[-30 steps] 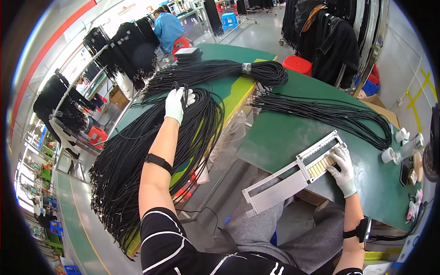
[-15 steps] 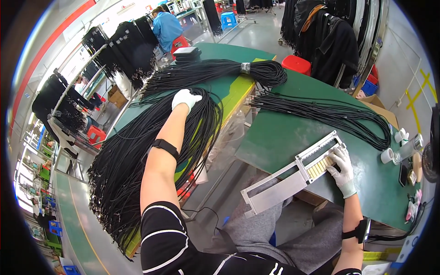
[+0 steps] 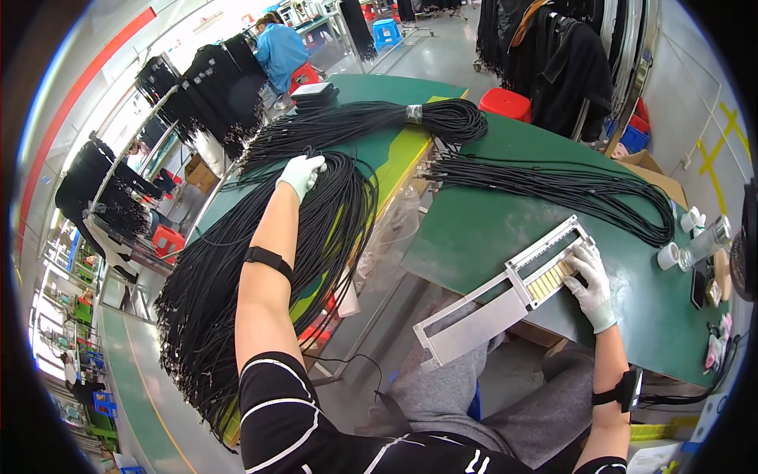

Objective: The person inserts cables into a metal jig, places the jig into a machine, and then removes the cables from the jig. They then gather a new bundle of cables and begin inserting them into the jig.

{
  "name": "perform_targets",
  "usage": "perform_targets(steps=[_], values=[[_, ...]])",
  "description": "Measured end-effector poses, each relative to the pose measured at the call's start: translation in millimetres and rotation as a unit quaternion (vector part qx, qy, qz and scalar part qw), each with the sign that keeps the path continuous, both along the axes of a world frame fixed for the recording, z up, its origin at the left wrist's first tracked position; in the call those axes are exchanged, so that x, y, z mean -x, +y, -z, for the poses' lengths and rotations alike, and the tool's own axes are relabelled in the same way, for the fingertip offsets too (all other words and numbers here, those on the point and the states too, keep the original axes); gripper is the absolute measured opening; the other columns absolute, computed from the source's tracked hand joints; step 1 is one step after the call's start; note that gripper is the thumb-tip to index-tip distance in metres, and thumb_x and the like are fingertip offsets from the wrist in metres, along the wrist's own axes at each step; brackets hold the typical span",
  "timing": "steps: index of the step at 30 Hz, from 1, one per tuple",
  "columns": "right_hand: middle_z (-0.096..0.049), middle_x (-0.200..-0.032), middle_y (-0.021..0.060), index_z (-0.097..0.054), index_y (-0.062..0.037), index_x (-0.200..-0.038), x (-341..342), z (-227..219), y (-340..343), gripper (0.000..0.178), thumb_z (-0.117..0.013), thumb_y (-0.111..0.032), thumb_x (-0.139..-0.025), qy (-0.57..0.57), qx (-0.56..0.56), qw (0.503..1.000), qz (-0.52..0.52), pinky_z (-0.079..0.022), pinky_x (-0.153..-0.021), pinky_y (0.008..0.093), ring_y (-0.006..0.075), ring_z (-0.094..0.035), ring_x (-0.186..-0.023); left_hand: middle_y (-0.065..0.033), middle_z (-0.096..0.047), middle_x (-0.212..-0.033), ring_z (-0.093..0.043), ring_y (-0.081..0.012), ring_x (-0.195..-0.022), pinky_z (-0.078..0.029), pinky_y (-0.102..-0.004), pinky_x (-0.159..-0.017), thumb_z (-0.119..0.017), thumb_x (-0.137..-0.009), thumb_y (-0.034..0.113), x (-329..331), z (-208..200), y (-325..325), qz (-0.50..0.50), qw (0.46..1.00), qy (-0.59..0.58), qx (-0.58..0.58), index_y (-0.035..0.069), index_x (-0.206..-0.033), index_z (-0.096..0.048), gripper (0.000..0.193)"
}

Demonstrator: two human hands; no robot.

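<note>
My left hand [image 3: 303,174], in a white glove, is at the top bend of a large heap of black cables [image 3: 268,229] on the left table. Its fingers are curled in, pinching one or more cables at the bend; how many is hidden. My right hand [image 3: 592,289], also gloved, grips the right end of a long silver metal frame [image 3: 474,325]. Pale yellow strips [image 3: 546,284] sit in a row in the frame, beside my fingertips. The frame lies slanted, its right part over the table's near edge and its left part above my lap.
A tied bundle of black cables [image 3: 355,115] lies behind the heap. Another cable bundle [image 3: 553,188] stretches over the green right table [image 3: 450,229]. White pots [image 3: 668,255], a clear jar [image 3: 705,242] and a phone [image 3: 698,289] stand or lie at the right. A red stool [image 3: 505,104] is behind.
My left hand has shifted a little left and down along the heap's top, and its fingers have curled in at the cables. My right hand and the frame stay nearly the same.
</note>
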State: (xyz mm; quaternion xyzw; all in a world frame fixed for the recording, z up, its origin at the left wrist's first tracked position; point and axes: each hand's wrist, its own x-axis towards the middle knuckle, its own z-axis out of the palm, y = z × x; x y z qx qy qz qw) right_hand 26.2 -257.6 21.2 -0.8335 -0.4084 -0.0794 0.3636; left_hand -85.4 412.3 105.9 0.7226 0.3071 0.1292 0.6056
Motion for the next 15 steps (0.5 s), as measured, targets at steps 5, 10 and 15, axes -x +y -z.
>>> perform_targets(steps=[5, 10, 15], values=[[-0.058, -0.140, 0.0191, -0.067, -0.0009, -0.121, 1.0, 0.8, 0.3, 0.046, -0.074, -0.028, -0.085, 0.002, 0.006, 1.000, 0.007, -0.027, -0.121, 0.0499, 0.0398, -0.043, -0.141, -0.0043, -0.063, -0.066, -0.057, -0.0158, -0.056, -0.046, -0.0337, -0.053, -0.075, -0.083, 0.031, -15.8, 10.8, 7.9, -0.016, 0.958, 0.101, -0.269, 0.003, -0.081, -0.070, 0.029], [-0.058, -0.140, 0.0191, -0.068, -0.0010, -0.121, 2.5, -0.1, -0.1, 0.044, -0.073, -0.028, -0.086, 0.008, -0.001, 1.000, 0.005, -0.027, -0.121, 0.0497, 0.0399, -0.043, -0.141, -0.0136, -0.072, -0.079, -0.070, -0.0281, -0.076, -0.053, -0.0407, -0.073, -0.078, -0.076, 0.035, -35.6, 14.4, 3.4, 0.055, 0.793, 0.255, -0.550, -0.001, -0.090, -0.074, 0.039], [-0.059, -0.140, 0.0187, -0.068, -0.0016, -0.120, 2.9, -3.3, 0.4, 0.043, -0.073, -0.028, -0.087, 0.012, 0.003, 1.000, 0.005, -0.027, -0.121, 0.0497, 0.0398, -0.043, -0.141, -0.0239, -0.071, -0.112, -0.068, -0.0372, -0.107, -0.053, -0.0408, -0.096, -0.075, -0.075, 0.041, -26.6, 3.0, 8.3, 0.011, 0.893, 0.227, -0.389, 0.003, -0.109, -0.075, 0.051]])
